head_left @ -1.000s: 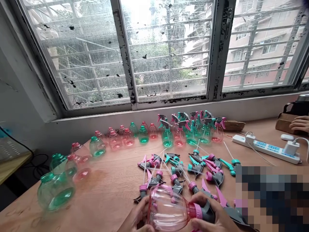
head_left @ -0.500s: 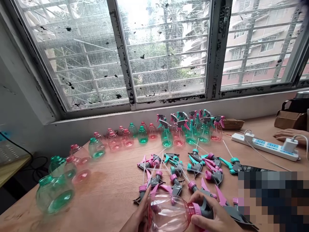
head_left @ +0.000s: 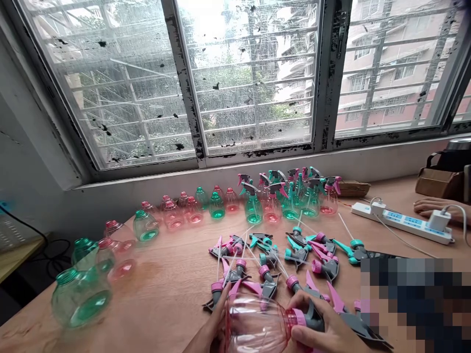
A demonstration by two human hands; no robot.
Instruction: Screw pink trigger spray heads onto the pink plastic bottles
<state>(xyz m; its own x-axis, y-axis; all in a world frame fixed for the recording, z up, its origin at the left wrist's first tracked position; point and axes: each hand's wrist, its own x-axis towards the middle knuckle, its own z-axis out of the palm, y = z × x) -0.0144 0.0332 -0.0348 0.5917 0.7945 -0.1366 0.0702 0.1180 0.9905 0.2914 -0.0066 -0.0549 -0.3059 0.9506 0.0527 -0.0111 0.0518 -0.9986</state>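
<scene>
A clear red spray bottle [head_left: 253, 323] lies sideways in my hands at the bottom of the view. My left hand [head_left: 209, 327] is wrapped around its base end, with most of the fingers hidden behind it. On the neck sits a pink and grey trigger sprayer [head_left: 312, 318], gripped by my right hand [head_left: 333, 326] with the thumb by the pink collar. Just beyond my hands lie several loose trigger sprayers, among them a pink one [head_left: 268, 282] and a teal one [head_left: 299, 255], some with white tubes sticking out.
Several open bottles, such as a green one [head_left: 83, 299], curve along the table's left side and back. Bottles with sprayers fitted [head_left: 272, 206] are grouped by the window. A power strip [head_left: 401, 223] with cables lies right, near another person's hand [head_left: 436, 207] and a cardboard box [head_left: 437, 181].
The view has shifted very slightly. The bottle appears turned a little in my hands, its shine lying differently, while both hands keep almost the same place.
</scene>
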